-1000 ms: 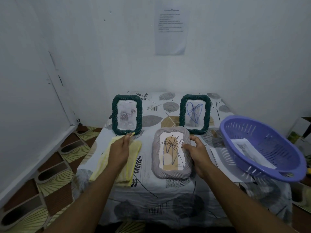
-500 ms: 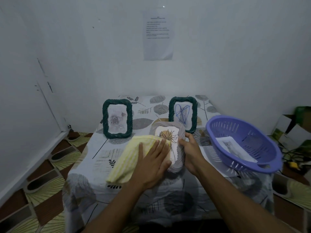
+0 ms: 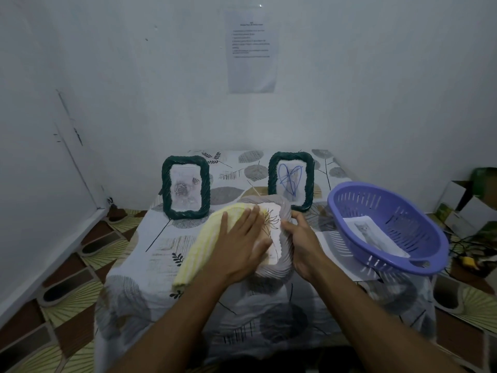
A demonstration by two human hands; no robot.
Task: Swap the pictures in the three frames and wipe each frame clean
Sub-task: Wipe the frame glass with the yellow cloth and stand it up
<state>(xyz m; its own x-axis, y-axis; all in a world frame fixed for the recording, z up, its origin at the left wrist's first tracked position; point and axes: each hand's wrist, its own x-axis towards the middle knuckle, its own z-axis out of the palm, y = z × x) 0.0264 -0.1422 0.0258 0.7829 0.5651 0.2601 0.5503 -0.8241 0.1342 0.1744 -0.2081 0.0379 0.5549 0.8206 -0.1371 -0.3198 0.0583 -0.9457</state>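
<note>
The grey frame [image 3: 274, 270] lies flat mid-table [image 3: 161, 251], its long axis running roughly 6 to 12 o'clock, directly under both hands. The left hand [image 3: 239, 246] is the nearer, lying on its glass. That hand comes in from 7 o'clock, fingers straight and spread toward 1 o'clock, pressing the yellow cloth [image 3: 207, 238] flat onto the frame, with the cloth trailing off toward 8 o'clock. The right hand [image 3: 304, 243] grasps the frame's rim at 3 o'clock, fingers curled over the edge, likely steadying it for wiping strokes along the long axis.

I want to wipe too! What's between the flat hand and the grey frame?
The yellow cloth lies there, pressed under the left hand onto the grey frame, as the head view shows.
</note>
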